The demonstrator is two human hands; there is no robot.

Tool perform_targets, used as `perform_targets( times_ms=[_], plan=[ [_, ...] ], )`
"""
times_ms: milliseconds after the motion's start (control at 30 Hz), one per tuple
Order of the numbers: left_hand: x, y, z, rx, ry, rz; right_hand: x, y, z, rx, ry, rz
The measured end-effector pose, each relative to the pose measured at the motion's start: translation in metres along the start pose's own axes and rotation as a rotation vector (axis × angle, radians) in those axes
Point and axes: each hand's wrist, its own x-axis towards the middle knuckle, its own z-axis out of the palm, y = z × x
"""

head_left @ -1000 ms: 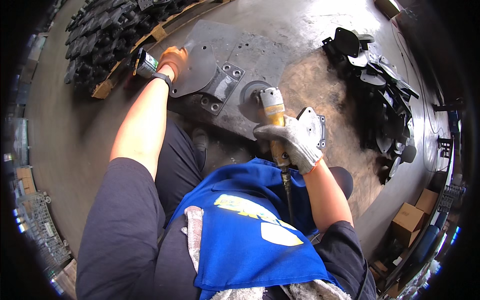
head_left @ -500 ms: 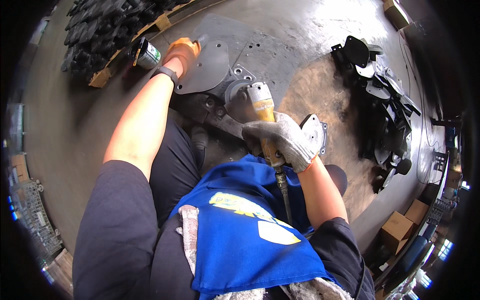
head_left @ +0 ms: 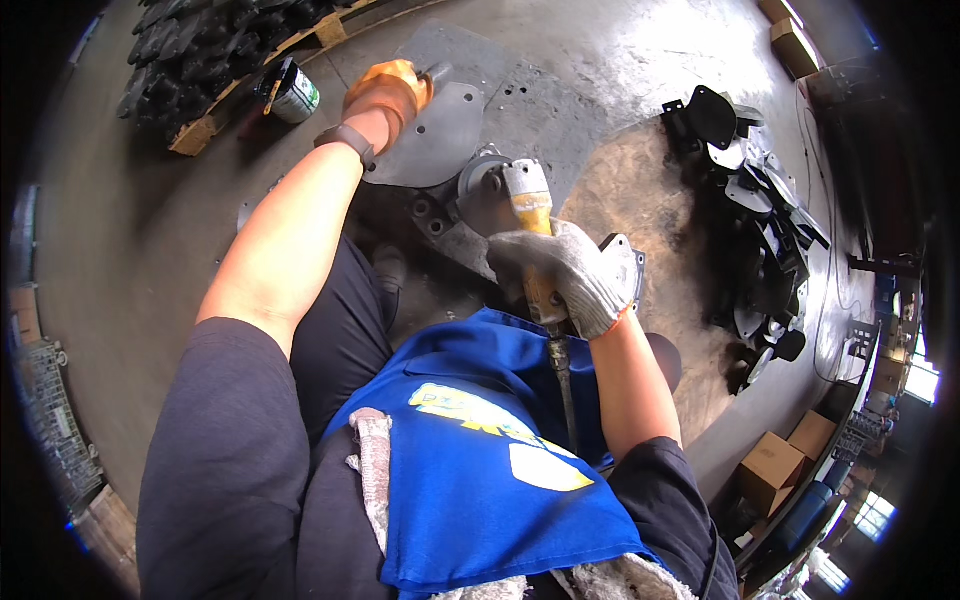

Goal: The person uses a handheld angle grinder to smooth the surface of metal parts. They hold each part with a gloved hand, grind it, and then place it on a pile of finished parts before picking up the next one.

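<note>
My left hand [head_left: 388,92], in an orange glove, is closed on the far left edge of a flat grey metal plate [head_left: 432,145] with small holes. Its fingertips are partly hidden, near a dark tab at the plate's edge. My right hand [head_left: 565,268] wears a whitish knit glove and wraps round the yellow body of an angle grinder [head_left: 535,208]. The grinder's disc [head_left: 484,190] is close to the plate's near right edge; whether they touch I cannot tell. Under the plate lies a dark metal piece with round holes [head_left: 432,215].
Several dark metal plates [head_left: 748,190] lie heaped at the right. Another holed plate [head_left: 622,262] is beside my right hand. At the far left, similar parts [head_left: 200,60] are piled on a wooden pallet [head_left: 195,136], with a bucket [head_left: 297,95] next to it. Cardboard boxes [head_left: 770,470] stand lower right.
My left hand and the plate have shifted to the right and slightly away, covering more of the holed metal beneath. The grinder stays in my right hand, and the view has turned a little.
</note>
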Motion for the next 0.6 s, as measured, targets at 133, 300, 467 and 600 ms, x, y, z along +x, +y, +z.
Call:
perform_targets(
  times_ms=[133,300,467,600],
  plan=[
    [0.003,0.001,0.003,0.015,-0.018,-0.041,0.011,0.005,-0.002,-0.053,-0.043,0.039],
    [-0.004,0.009,-0.011,-0.003,-0.115,-0.070,0.005,0.007,-0.001,-0.037,-0.010,0.030],
    [0.004,0.001,0.002,0.043,-0.067,-0.060,0.013,0.007,-0.005,-0.132,-0.025,0.061],
    [0.001,0.009,-0.004,0.045,-0.086,-0.088,0.015,0.011,-0.001,-0.134,0.022,-0.012]
  ],
)
